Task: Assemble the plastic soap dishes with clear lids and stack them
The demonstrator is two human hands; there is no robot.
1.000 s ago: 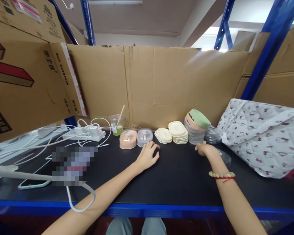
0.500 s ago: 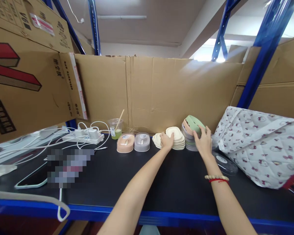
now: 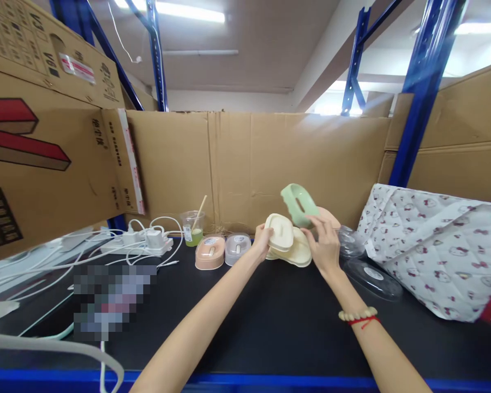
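pinching a cream, rounded-rectangle plastic-looking piece (image 3: pixel 280 233) by its edge in the left hand (image 3: pixel 262 242), fingers closed on it. also gripping a pale green, wavy-edged plastic-looking shell (image 3: pixel 298 202) in the right hand (image 3: pixel 325 248), tilted, in front of the brown cardboard panel (image 3: pixel 245 164). holding both up off the flat black tabletop (image 3: pixel 265 333), close together, can't tell if touching. looking like the picking-up step, one piece per hand. probably calling next for steady grips and squaring up the tilted green shell, without knocking the flat cream pieces (image 3: pixel 301 254) just below or the rounded peach piece (image 3: pixel 329 216) behind.
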